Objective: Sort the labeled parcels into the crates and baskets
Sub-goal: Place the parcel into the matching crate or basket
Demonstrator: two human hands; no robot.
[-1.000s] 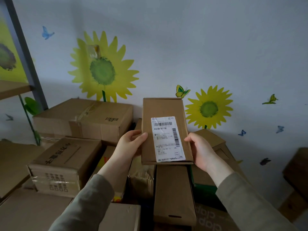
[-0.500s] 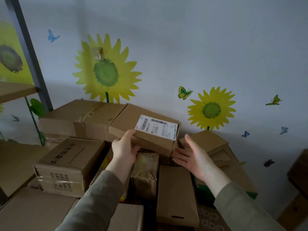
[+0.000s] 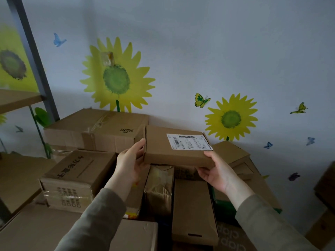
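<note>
A flat brown cardboard parcel (image 3: 163,147) with a white barcode label (image 3: 189,141) on top lies nearly level above a pile of boxes. My left hand (image 3: 129,163) grips its left end, thumb on the top edge. My right hand (image 3: 216,172) holds its near right corner from below, thumb against the front edge. No crates or baskets are in view.
Cardboard boxes are stacked against the sunflower wall: a large one (image 3: 94,129) at the back left, a printed one (image 3: 72,180) at the left, a long narrow one (image 3: 193,211) below the parcel. A shelf post (image 3: 34,58) rises at the far left.
The parcel went from upright with its label facing me to lying flat. My right hand let go half a second ago and now holds the right corner again.
</note>
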